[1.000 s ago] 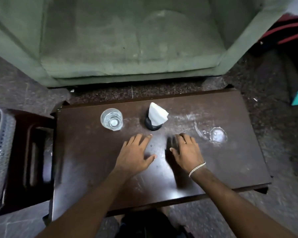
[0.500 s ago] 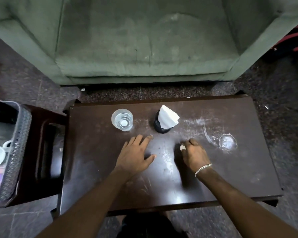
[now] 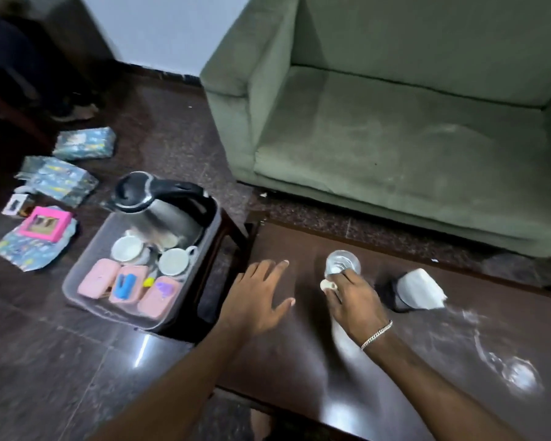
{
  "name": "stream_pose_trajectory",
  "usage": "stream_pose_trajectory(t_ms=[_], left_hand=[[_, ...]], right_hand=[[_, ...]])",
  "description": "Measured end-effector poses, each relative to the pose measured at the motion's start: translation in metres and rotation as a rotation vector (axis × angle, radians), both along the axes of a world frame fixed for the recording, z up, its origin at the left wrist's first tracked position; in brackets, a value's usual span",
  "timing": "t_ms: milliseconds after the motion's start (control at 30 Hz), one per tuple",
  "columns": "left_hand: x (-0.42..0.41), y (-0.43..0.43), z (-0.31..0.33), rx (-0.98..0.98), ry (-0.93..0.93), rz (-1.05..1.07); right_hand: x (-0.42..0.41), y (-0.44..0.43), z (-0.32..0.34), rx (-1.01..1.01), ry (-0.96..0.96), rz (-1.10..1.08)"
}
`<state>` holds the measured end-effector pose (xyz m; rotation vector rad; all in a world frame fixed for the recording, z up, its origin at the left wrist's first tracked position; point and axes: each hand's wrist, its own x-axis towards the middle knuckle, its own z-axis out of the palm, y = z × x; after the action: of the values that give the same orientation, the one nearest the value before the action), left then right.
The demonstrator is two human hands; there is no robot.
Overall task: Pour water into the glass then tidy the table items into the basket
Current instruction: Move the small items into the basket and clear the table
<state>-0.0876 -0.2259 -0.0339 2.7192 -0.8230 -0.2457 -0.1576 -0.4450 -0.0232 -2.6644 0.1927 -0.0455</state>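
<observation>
A clear glass with water stands on the dark wooden table. My right hand is closed around the near side of the glass. My left hand lies flat and open on the table's left end, holding nothing. A grey basket sits on a low stool left of the table. It holds a steel kettle, two white cups, pink cases and a blue item. A black holder with a white napkin stands right of the glass.
A green armchair stands beyond the table. A wet ring marks the table's right side. Patterned packets and a pink box lie on the dark floor left of the basket.
The view has swung left, bringing the basket and kettle fully into sight. My right hand has moved from the table top to the glass and closed on it. My left hand stays flat.
</observation>
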Motion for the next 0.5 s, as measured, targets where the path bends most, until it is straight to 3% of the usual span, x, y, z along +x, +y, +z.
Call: stream_pose_trajectory(t_ms=[500], left_hand=[[0.042,0.256,0.037,0.074,0.026,0.389]], right_hand=[[0.132,0.242,0.031,0.199,-0.106,0.47]])
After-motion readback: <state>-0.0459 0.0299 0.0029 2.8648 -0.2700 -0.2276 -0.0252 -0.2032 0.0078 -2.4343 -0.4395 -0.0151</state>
